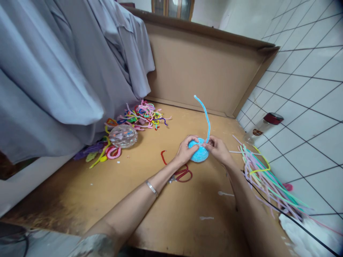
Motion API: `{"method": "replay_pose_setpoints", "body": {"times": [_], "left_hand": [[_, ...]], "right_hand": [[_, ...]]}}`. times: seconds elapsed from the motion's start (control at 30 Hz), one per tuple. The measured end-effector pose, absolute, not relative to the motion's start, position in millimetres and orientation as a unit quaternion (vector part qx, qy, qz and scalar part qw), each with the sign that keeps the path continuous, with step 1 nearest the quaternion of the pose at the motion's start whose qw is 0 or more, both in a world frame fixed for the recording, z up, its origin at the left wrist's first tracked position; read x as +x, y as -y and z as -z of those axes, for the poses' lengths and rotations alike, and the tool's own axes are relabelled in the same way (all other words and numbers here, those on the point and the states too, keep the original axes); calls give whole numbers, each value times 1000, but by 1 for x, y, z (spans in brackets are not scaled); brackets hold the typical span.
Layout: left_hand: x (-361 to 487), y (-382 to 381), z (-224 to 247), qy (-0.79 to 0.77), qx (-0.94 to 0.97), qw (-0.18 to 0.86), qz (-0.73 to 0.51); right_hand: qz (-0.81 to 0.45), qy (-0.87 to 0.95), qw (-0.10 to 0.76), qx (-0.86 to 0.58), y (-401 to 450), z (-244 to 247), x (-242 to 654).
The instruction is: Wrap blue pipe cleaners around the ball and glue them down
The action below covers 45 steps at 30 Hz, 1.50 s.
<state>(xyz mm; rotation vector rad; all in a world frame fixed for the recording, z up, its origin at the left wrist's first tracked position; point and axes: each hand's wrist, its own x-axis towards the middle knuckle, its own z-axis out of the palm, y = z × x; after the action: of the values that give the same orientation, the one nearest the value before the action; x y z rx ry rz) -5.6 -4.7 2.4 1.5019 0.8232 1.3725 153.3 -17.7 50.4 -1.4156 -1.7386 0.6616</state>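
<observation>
A round blue ball wound from fuzzy pipe cleaner (pixel 199 154) is held between my two hands over the table. My left hand (pixel 186 149) grips its left side, thumb on top. With thumb and fingers pinched, my right hand (pixel 216 147) holds the base of a blue pipe cleaner (pixel 206 116) at the ball's upper right. That strand rises from the ball and bends left at its tip. Below my left wrist lie red-handled scissors (pixel 184 174), partly hidden by the forearm. A short red pipe cleaner piece (pixel 163 157) rests just left of that wrist.
Tangled colourful pipe cleaners (pixel 144 115) and a clear ball-shaped container (pixel 123 136) stand at the left. Straight pastel pipe cleaners (pixel 264 178), a red-lidded jar (pixel 264 128) and white stuffing (pixel 308 232) line the right. A cardboard panel (pixel 203 64) closes the back; grey cloth (pixel 66 71) hangs left.
</observation>
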Motion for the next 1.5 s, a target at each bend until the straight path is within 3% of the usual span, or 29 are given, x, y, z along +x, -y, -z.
{"method": "replay_pose_setpoints", "body": {"times": [1.5], "left_hand": [[-5,3,-1,-307,535,542,-571]], "right_hand": [[-275,676,402,-553,17,-49,148]]}}
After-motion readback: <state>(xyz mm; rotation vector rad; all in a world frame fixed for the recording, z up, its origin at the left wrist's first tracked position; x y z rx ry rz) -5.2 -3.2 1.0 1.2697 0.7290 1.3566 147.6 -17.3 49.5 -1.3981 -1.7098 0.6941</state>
